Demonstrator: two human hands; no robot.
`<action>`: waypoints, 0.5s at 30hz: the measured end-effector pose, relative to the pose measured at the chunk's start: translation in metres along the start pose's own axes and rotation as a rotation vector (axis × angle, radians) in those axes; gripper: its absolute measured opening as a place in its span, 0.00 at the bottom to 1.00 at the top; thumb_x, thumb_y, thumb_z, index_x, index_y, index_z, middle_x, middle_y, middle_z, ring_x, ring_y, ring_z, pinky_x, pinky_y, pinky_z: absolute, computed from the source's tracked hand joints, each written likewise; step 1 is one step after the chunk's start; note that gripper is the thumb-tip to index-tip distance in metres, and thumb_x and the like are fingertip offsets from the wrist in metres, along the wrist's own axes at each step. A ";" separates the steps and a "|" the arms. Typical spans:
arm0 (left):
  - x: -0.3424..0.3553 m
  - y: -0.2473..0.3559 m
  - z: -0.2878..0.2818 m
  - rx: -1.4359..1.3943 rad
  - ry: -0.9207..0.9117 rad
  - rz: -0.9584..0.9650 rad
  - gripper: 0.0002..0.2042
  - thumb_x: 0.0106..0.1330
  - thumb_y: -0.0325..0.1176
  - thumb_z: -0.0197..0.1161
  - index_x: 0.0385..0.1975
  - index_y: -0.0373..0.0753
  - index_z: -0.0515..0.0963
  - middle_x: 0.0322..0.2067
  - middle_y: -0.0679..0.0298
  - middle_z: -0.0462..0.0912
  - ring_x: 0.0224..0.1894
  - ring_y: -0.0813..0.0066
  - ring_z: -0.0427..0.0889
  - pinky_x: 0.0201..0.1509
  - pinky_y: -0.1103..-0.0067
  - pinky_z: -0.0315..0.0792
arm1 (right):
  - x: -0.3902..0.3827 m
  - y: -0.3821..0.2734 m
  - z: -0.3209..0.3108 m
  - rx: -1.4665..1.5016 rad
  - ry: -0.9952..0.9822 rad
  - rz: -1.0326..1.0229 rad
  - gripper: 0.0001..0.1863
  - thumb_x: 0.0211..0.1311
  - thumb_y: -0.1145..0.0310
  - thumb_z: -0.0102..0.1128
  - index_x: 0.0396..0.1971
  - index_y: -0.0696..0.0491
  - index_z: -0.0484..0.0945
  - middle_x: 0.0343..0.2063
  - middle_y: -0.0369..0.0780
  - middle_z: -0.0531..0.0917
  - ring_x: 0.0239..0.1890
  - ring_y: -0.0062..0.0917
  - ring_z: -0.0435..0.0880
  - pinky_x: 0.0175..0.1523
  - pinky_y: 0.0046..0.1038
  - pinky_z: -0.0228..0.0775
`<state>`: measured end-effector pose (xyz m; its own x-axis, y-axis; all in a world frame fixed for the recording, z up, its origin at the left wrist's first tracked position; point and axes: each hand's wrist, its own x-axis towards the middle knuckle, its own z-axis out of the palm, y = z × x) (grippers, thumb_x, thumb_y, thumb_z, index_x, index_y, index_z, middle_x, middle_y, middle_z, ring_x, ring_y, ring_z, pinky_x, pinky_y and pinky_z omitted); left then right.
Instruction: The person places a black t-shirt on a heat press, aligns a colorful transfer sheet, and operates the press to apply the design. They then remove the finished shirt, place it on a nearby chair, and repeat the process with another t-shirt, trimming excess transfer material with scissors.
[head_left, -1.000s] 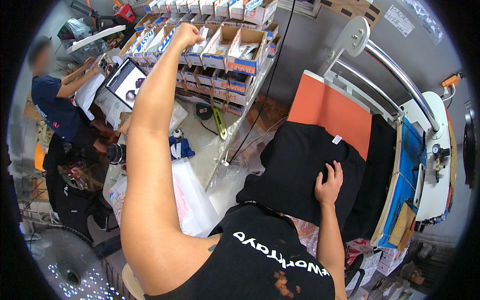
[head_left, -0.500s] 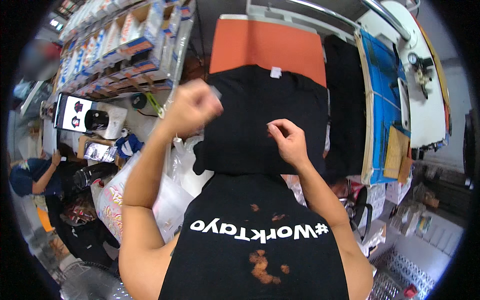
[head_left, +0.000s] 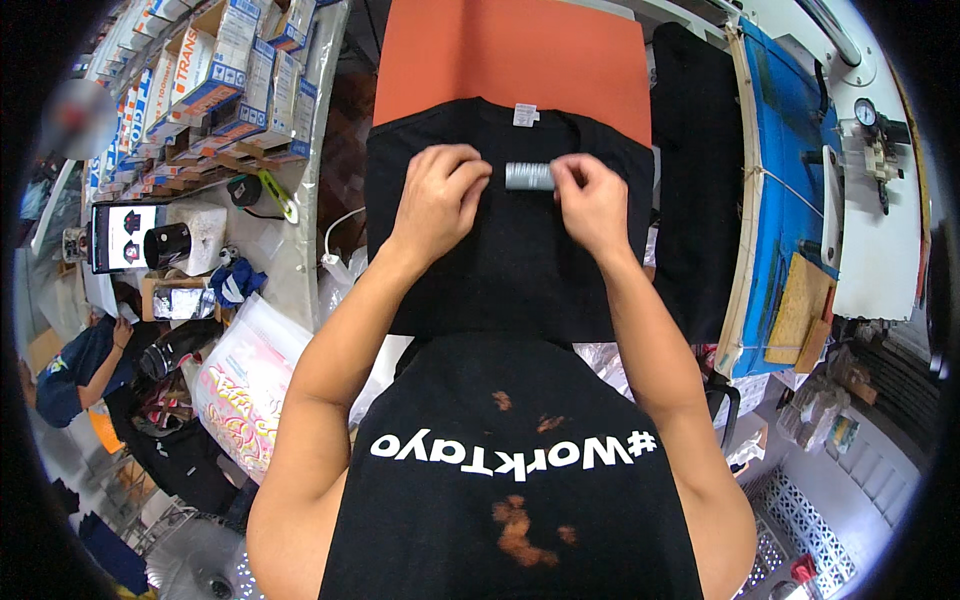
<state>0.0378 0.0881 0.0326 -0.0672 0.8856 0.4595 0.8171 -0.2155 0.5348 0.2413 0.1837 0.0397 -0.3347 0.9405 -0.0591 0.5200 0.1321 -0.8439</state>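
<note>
A black T-shirt (head_left: 500, 270) lies spread on the orange pad (head_left: 510, 50) of a press, a white neck tag (head_left: 525, 114) at its collar. My right hand (head_left: 590, 200) pinches a small grey printed strip (head_left: 525, 175) by its right end, over the shirt below the collar. Just left of the strip, my left hand (head_left: 440, 200) is closed with curled fingers over the shirt; I cannot make out what, if anything, is in it.
Cardboard boxes (head_left: 205, 60) line the left table (head_left: 300, 230) near a tablet (head_left: 125, 237) and green cutter (head_left: 279, 195). More black fabric (head_left: 695, 180), a blue board (head_left: 775, 120) and pressure gauge (head_left: 866, 113) are at right. Another person (head_left: 80, 370) is at far left.
My left hand has come back from the boxes onto the shirt. My right hand has moved up the shirt and now shows the grey strip in its pinch. The view has turned toward the press.
</note>
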 end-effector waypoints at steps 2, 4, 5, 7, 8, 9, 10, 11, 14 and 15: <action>0.005 -0.009 0.013 0.094 -0.025 0.025 0.13 0.62 0.32 0.70 0.47 0.43 0.84 0.46 0.58 0.80 0.51 0.58 0.80 0.61 0.59 0.68 | 0.025 -0.001 0.009 -0.077 0.071 -0.024 0.11 0.67 0.65 0.63 0.36 0.59 0.86 0.29 0.49 0.88 0.34 0.41 0.89 0.42 0.35 0.79; 0.005 -0.014 0.023 0.160 -0.093 0.000 0.18 0.64 0.36 0.70 0.54 0.49 0.82 0.50 0.59 0.78 0.53 0.59 0.78 0.67 0.54 0.63 | 0.035 -0.001 0.016 -0.100 0.110 -0.048 0.12 0.67 0.65 0.63 0.36 0.60 0.86 0.29 0.49 0.88 0.32 0.42 0.89 0.41 0.36 0.79; 0.004 -0.015 0.026 0.172 -0.076 -0.006 0.18 0.64 0.37 0.70 0.54 0.49 0.82 0.50 0.60 0.78 0.54 0.60 0.77 0.68 0.54 0.63 | 0.035 0.000 0.018 -0.103 0.108 -0.070 0.12 0.67 0.65 0.64 0.36 0.60 0.86 0.28 0.50 0.87 0.32 0.43 0.89 0.41 0.36 0.79; 0.002 -0.016 0.031 0.201 -0.087 -0.019 0.17 0.64 0.38 0.69 0.53 0.49 0.83 0.50 0.61 0.78 0.55 0.61 0.76 0.69 0.54 0.61 | 0.026 0.004 0.020 -0.220 0.141 -0.185 0.12 0.63 0.65 0.67 0.41 0.58 0.85 0.39 0.48 0.86 0.43 0.42 0.85 0.49 0.38 0.75; 0.001 -0.016 0.032 0.201 -0.083 -0.018 0.17 0.64 0.39 0.69 0.54 0.50 0.83 0.50 0.61 0.77 0.55 0.61 0.76 0.69 0.55 0.61 | 0.019 0.007 0.019 -0.312 0.184 -0.329 0.13 0.62 0.65 0.67 0.42 0.57 0.85 0.42 0.47 0.85 0.46 0.42 0.84 0.51 0.39 0.74; -0.001 -0.016 0.033 0.202 -0.079 -0.017 0.18 0.64 0.39 0.69 0.54 0.50 0.83 0.50 0.61 0.77 0.55 0.61 0.76 0.69 0.55 0.60 | 0.012 0.010 0.019 -0.392 0.237 -0.463 0.14 0.61 0.65 0.68 0.43 0.56 0.85 0.45 0.46 0.83 0.50 0.41 0.82 0.54 0.39 0.72; -0.001 -0.017 0.033 0.203 -0.064 -0.018 0.18 0.64 0.40 0.69 0.54 0.50 0.82 0.50 0.61 0.77 0.56 0.62 0.75 0.70 0.55 0.60 | 0.005 0.014 0.019 -0.423 0.197 -0.482 0.16 0.59 0.65 0.70 0.46 0.53 0.84 0.51 0.44 0.79 0.56 0.42 0.76 0.59 0.42 0.66; -0.002 -0.017 0.033 0.203 -0.078 -0.023 0.18 0.64 0.40 0.69 0.54 0.50 0.82 0.50 0.62 0.77 0.56 0.62 0.75 0.70 0.55 0.59 | 0.000 0.017 0.020 -0.468 0.189 -0.522 0.18 0.59 0.63 0.69 0.48 0.53 0.84 0.52 0.45 0.79 0.57 0.43 0.76 0.61 0.44 0.65; -0.001 -0.019 0.033 0.200 -0.090 -0.040 0.19 0.63 0.40 0.70 0.55 0.50 0.82 0.51 0.62 0.77 0.56 0.62 0.75 0.70 0.56 0.59 | -0.007 0.024 0.024 -0.529 0.167 -0.508 0.20 0.61 0.60 0.68 0.51 0.52 0.84 0.53 0.46 0.79 0.60 0.43 0.74 0.63 0.46 0.61; -0.001 -0.019 0.032 0.201 -0.096 -0.048 0.19 0.63 0.40 0.70 0.55 0.50 0.82 0.51 0.62 0.77 0.56 0.62 0.75 0.71 0.56 0.58 | -0.007 0.025 0.025 -0.534 0.163 -0.503 0.20 0.61 0.60 0.68 0.52 0.51 0.84 0.53 0.46 0.79 0.60 0.42 0.74 0.64 0.47 0.60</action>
<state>0.0408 0.1050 -0.0007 -0.0622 0.9300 0.3623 0.9127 -0.0939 0.3977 0.2368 0.1722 0.0053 -0.5339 0.7553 0.3801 0.6595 0.6533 -0.3719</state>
